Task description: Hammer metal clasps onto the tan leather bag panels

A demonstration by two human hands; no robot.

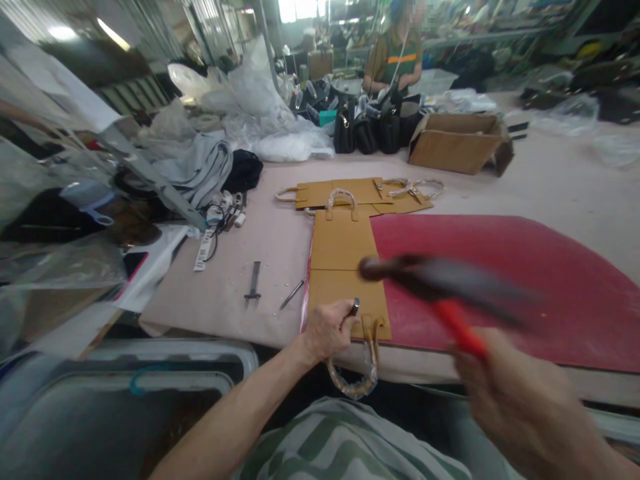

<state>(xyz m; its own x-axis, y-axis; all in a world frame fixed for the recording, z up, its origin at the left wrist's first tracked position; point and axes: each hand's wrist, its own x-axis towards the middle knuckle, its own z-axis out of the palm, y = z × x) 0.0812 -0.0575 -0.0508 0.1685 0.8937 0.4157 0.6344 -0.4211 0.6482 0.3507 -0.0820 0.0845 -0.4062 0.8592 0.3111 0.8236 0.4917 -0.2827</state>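
My left hand (326,331) is closed around a short metal punch (355,307), whose top end sticks up from the fist. It rests on the lower part of a tan bag panel (343,243). A plastic-wrapped handle (354,388) hangs from the panel's near end over the table edge; another wrapped handle (342,196) stands at the far end. Raised to the right, my right hand (520,393) grips the red handle of a hammer (425,275); its head is smeared by motion. The punch's lower tip is hidden by my left hand.
A red mat (480,243) lies under and right of the panel. More tan bag pieces (345,192) lie beyond. On the left are a pronged tool (255,283) and a metal rod (292,295). A cardboard box (453,147), black bags (367,133) and a person (397,63) are farther back.
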